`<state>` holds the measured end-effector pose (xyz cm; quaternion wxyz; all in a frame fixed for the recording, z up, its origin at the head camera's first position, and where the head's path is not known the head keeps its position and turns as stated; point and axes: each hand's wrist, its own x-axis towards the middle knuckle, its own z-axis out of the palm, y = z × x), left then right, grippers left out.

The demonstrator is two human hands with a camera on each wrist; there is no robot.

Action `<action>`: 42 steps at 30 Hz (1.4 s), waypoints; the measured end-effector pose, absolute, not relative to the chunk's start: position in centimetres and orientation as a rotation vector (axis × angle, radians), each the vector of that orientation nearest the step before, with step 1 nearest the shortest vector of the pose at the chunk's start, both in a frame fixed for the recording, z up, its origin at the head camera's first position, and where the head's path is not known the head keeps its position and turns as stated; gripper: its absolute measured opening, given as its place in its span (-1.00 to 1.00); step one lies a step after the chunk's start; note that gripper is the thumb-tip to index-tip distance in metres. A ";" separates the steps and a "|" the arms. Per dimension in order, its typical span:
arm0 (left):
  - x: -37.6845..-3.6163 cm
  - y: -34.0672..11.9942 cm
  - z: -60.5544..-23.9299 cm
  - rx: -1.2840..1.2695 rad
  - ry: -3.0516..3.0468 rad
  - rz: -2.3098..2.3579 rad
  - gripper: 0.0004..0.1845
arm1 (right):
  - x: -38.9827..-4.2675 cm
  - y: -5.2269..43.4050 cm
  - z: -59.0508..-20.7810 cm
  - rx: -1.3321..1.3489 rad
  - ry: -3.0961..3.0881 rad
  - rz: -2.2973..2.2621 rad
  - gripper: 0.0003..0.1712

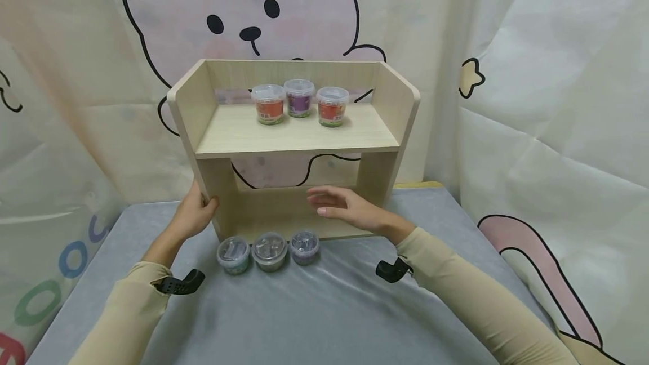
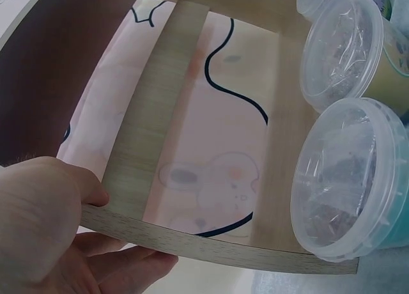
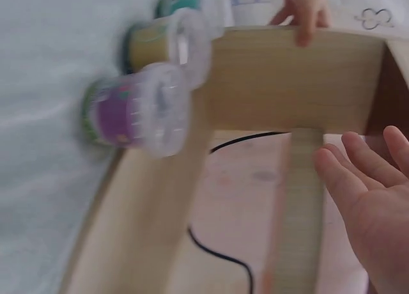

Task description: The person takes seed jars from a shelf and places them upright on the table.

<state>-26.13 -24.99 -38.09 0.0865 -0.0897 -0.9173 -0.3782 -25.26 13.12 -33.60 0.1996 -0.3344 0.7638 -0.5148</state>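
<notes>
A person's left hand (image 1: pixel 195 213) grips the left upright of a small wooden desktop shelf (image 1: pixel 294 134), thumb on the front face and fingers curled behind the panel's edge; the left wrist view shows the same hold, the thumb (image 2: pixel 89 192) pressed over the board's thin edge. The right hand (image 1: pixel 350 207) hovers flat in front of the shelf's lower opening, fingers straight and relaxed, holding nothing and apart from the wood; the right wrist view shows its open palm (image 3: pixel 374 198) facing into the shelf's lower bay.

Just in front of the shelf's base, between the two forearms, three small clear-lidded tubs stand in a row touching one another: a teal tub (image 1: pixel 234 254) nearest the left hand, an olive tub (image 1: pixel 270 250) in the middle and a purple tub (image 1: pixel 304 246) on the right. On the shelf's upper board, toward its back rail, three more lidded tubs cluster together: an orange-labelled tub (image 1: pixel 269 104), a purple-labelled tub (image 1: pixel 299 97) set slightly behind, and a second orange-labelled tub (image 1: pixel 332 106).

The shelf stands on a grey table covering (image 1: pixel 314 308). Behind the shelf hangs a pale curtain printed with a cartoon bear (image 1: pixel 243 21). Both arms wear beige sleeves with a black strap (image 1: pixel 179 283) at each wrist.
</notes>
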 end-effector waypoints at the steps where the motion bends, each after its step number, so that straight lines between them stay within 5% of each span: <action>1: -26.1 -25.1 -38.1 -0.268 -2.731 -1.122 -0.32 | -25.2 13.0 -33.1 -0.952 2.133 -1.446 -0.36; 25: -26.6 -25.3 -37.0 -0.344 -2.692 -1.142 -0.31 | -28.3 10.9 -21.5 -0.926 2.153 -1.756 -0.33; 42: -26.2 -25.0 -38.3 -0.315 -2.693 -1.145 -0.34 | -33.7 4.1 -21.6 -0.670 2.345 -1.683 -0.05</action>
